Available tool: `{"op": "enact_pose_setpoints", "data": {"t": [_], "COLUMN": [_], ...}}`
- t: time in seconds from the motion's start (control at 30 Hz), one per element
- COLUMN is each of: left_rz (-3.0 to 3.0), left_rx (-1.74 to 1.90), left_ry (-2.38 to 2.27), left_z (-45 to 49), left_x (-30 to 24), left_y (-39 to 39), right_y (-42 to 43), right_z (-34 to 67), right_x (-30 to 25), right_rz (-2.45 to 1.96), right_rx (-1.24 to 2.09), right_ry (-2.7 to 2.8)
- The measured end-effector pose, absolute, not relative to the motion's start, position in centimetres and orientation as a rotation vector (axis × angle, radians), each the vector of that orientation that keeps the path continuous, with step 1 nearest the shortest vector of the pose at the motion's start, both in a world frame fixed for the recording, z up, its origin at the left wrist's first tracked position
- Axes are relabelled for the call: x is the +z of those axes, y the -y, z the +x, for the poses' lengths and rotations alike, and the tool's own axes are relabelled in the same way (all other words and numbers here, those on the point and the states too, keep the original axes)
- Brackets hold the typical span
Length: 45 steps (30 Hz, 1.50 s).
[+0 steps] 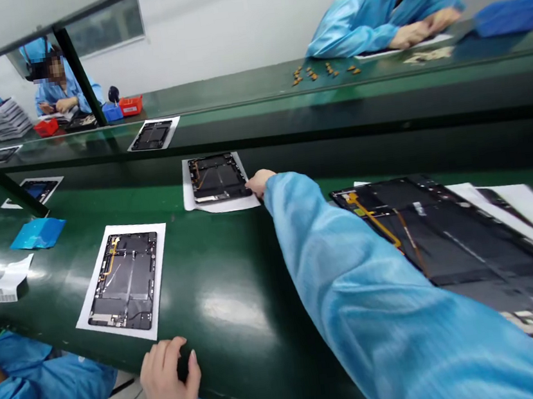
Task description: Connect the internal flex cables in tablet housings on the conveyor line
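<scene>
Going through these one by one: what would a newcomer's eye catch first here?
The blue sleeve crossing the right half stands out, its right hand at the edge of an opened device ahead. Next comes the large opened device at right, partly hidden by that sleeve.

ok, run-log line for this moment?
right hand: at right edge of open tablet on white sheet | right grip: unclear | left hand: by green bench, nothing seen held
</scene>
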<state>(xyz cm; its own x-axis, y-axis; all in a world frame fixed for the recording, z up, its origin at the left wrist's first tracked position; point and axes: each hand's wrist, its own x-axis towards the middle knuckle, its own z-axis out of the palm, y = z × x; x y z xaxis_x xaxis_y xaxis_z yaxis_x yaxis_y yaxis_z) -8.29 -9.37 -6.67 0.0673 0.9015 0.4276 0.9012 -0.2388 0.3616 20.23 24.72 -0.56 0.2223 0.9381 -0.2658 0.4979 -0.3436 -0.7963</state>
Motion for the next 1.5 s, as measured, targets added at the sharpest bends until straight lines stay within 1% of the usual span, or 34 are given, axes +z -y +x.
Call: {"op": "enact_pose_setpoints", "data": {"t": [0.1,0.17,0.3,0.37,0.43,0.53,0.6,0.7,0.77,0.83,0.9,0.97,1.07,1.13,1.2,1.3,1.4,1.5], "left_rz": [1.928,1.585,0.977,0.882,1.007,1.487,1.839,2.227,2.356,2.416,2.453,2.470,2.464,2.425,2.347,2.266,2.270,2.286], "left_rx": [0.864,0.888,0.998,1.037,1.088,1.020,0.816,0.347,0.019,-0.195,-0.289,-0.325,-0.280,-0.194,-0.131,-0.142,-0.075,0.093], "left_ry": [-1.838,-1.698,-1.407,-1.382,-1.527,-1.798,-1.779,-1.696,-1.747,-1.774,-1.763,-1.763,-1.788,-1.873,-2.036,-2.169,-2.122,-1.920], "left_z": [-8.2,-7.8,-7.2,-7.3,-7.6,-7.1,-5.7,-2.5,-0.5,0.9,1.7,1.8,1.1,0.2,-0.9,-2.3,-2.9,-3.1], "left_x": [-5.3,-4.5,-3.8,-3.9,-3.7,-2.5,-1.5,-0.4,-0.4,-0.6,-0.9,-1.0,-0.6,-0.5,-0.7,-1.5,-2.1,-2.0], "left_y": [8.8,7.8,5.1,4.4,4.5,5.3,5.6,5.1,4.4,3.7,3.4,3.4,4.0,4.6,5.2,5.7,5.4,4.5], "right_y": [-22.1,-18.8,-8.1,-1.9,3.8,10.3,13.0,15.2,15.3,14.4,12.3,9.3,4.1,0.8,-1.7,-3.7,-4.2,-4.2], "right_z": [18.3,17.0,16.6,17.8,19.5,21.8,22.8,24.0,24.6,24.8,24.3,23.0,20.0,17.7,15.6,13.4,12.7,13.2], "right_x": [0.0,0.2,-0.5,-1.3,-2.3,-3.3,-3.7,-3.9,-3.7,-3.3,-2.8,-2.4,-2.1,-2.2,-2.3,-2.5,-2.7,-2.8], "right_rz": [-1.850,-1.756,-1.575,-1.468,-1.496,-1.686,-1.801,-1.890,-1.912,-1.891,-1.810,-1.692,-1.559,-1.506,-1.503,-1.550,-1.566,-1.410], "right_rx": [1.218,1.301,1.456,1.566,1.593,1.545,1.452,1.286,1.107,0.899,0.752,0.704,0.751,0.855,0.890,0.869,0.881,1.034], "right_ry": [1.120,1.030,0.966,0.950,1.036,1.275,1.390,1.556,1.682,1.785,1.853,1.894,1.917,1.915,1.965,2.140,2.216,2.189]}}
